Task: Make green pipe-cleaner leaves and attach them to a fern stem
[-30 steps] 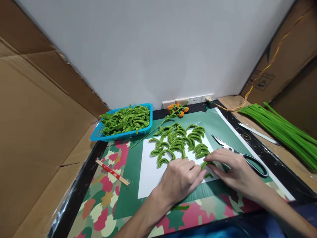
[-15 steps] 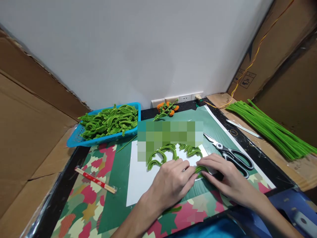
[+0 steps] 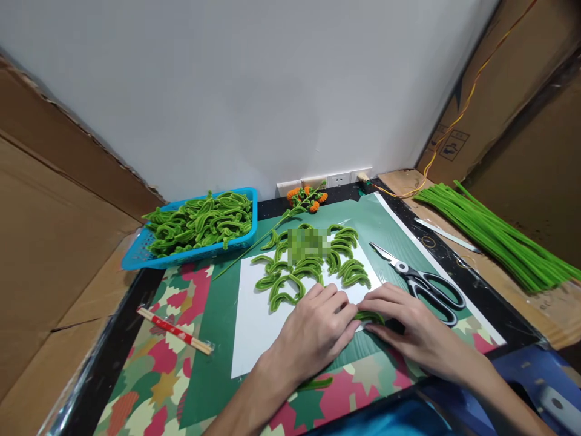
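My left hand (image 3: 318,330) is closed, its fingertips gripping a green fuzzy piece (image 3: 370,316) near the front edge of the white sheet (image 3: 254,333). On the other end of that piece are the thumb and fingers of my right hand (image 3: 406,318), also closed. Many curved green fuzzy pieces (image 3: 356,274) lie in groups on and beyond the sheet; a blurred patch hides some of them. One more green strip (image 3: 316,384) rests by my left wrist. Scissors (image 3: 420,281) with black and grey handles lie right of the sheet.
A blue basket (image 3: 255,209) full of green pieces stands back left. Wrapped chopsticks (image 3: 175,331) lie at left. Behind is a stem with orange flowers (image 3: 314,206). A bundle of green stems (image 3: 494,236) and a white strip (image 3: 447,235) lie at right.
My right hand's fingers have shifted slightly on the green piece, and more of its curve shows. Both hands otherwise stay almost where they were. The blurred patch is smaller, revealing more pieces.
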`<state>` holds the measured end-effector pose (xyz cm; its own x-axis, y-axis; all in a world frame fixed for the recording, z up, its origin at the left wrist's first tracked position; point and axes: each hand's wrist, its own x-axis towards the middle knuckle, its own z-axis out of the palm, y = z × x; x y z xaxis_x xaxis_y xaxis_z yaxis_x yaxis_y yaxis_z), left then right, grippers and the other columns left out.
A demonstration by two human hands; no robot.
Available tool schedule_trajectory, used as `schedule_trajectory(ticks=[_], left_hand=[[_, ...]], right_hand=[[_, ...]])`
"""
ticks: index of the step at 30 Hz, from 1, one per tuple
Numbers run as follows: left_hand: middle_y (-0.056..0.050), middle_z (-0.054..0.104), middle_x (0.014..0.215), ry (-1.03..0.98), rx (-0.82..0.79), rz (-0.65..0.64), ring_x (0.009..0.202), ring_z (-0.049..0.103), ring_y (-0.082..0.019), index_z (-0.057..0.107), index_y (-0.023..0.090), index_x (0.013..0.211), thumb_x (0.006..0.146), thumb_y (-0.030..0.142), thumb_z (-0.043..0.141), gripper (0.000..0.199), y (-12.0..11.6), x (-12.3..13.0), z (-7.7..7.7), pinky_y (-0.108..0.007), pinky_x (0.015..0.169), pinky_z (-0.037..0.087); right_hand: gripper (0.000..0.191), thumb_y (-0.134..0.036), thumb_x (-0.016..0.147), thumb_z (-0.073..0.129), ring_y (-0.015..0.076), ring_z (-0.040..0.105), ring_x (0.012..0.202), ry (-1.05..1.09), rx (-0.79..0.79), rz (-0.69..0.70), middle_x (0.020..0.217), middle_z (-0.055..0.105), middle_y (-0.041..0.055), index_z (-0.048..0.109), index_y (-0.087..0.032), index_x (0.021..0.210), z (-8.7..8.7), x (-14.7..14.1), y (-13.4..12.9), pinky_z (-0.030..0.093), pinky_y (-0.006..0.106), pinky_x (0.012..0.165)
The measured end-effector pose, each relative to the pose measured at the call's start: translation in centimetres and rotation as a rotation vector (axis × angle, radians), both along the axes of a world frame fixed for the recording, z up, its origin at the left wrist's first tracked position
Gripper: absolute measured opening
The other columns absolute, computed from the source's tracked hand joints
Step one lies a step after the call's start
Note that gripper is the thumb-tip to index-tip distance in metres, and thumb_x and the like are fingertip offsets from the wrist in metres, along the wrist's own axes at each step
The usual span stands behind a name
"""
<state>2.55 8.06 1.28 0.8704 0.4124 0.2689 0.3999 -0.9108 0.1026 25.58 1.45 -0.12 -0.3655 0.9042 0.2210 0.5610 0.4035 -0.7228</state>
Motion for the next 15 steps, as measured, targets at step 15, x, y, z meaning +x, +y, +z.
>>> schedule_trajectory(ticks=[15], left_hand=[[-0.002,0.068,0.079,-0.233,-0.093,0.098,0.074,0.059,-0.019,0.07,0.016,0.097,0.108,0.016,0.056,0.018,0.0,-1.7,2.4,-0.037,0.071,0.034]], right_hand=[[0.028,-0.011,0.107,0.056,0.0282,0.066,0.107,-0.249,0.254,-0.018,0.118,0.072,0.0109,0.071,-0.023,0.127,-1.1,0.9,2.1,0.06,0.046,0.091]])
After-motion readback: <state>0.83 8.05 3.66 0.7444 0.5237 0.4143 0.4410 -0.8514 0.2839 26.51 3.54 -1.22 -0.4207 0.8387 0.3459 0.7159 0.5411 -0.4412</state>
